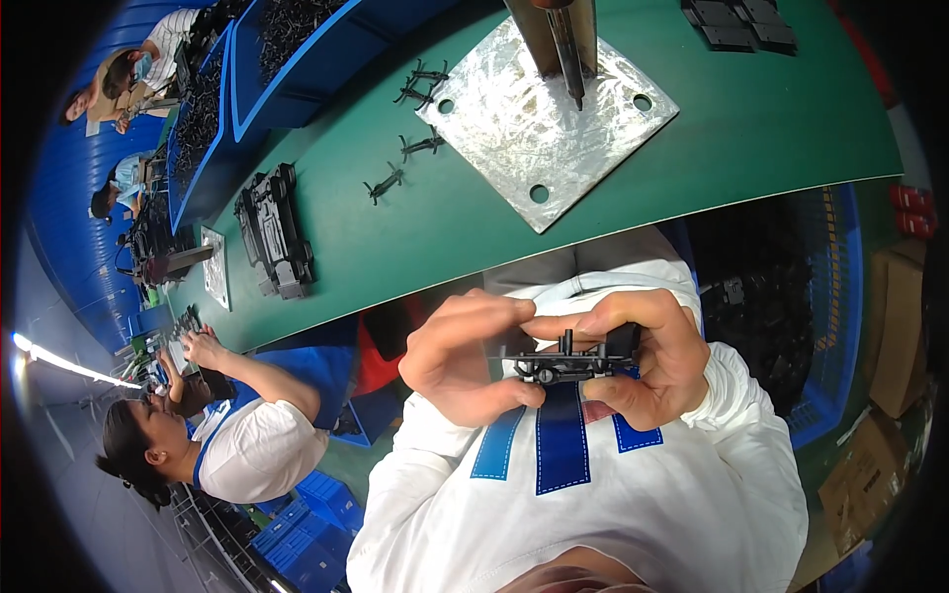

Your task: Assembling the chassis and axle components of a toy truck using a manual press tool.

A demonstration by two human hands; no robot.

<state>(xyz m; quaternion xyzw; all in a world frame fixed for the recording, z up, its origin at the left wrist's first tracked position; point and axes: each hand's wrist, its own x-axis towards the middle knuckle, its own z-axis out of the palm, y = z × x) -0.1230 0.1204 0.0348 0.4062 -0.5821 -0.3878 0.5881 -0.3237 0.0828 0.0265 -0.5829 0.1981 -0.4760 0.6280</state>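
A small black plastic chassis-like part (565, 368) is held in front of my chest, off the near side of the table. My right hand (647, 361) grips its right end between thumb and fingers. At the other end, my left hand (465, 358) pinches it, thumb below and fingers curled above. Short posts and thin bars stick out of the part; its ends are partly hidden by my fingers. Beyond my hands, a metal base plate (499, 128) with round holes lies on the green table (366, 262), under a pointed metal rod (568, 59) on an upright.
Small black bracket pieces (384, 184) lie left of the plate, near a black car-chassis part (274, 232). Blue bins (297, 84) of black pieces stand far left. A blue crate (840, 326) of black parts is at right, beside cardboard boxes (900, 331). A co-worker (247, 435) sits at left.
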